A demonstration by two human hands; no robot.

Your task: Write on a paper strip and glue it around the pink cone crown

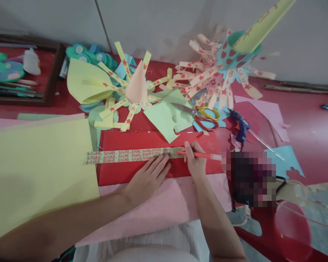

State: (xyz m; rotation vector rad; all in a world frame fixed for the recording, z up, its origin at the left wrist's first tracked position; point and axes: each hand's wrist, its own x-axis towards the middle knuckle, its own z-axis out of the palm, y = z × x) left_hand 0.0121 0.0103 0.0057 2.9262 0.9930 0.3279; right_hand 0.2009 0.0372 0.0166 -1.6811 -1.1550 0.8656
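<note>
A pale green paper strip (120, 156) with rows of small red lettering lies across a red rectangular board (113, 174). My left hand (150, 174) rests flat on the board, its fingertips pressing the strip's lower edge. Pinched in my right hand (196, 162) is a red pen (205, 155), its tip at the strip's right part, where the paper looks unwritten. The strip's left end reaches over a large yellow sheet (38, 163). Under the board and my forearms spreads pink paper (177, 193).
Behind the board are scissors (205, 118), a green paper scrap (166, 116), a glue gun (239, 125) and paper crafts with a pink cone (137, 83) and a yellow cone (259, 32). A wooden tray (50, 80) stands far left. A person, blurred out, is at right.
</note>
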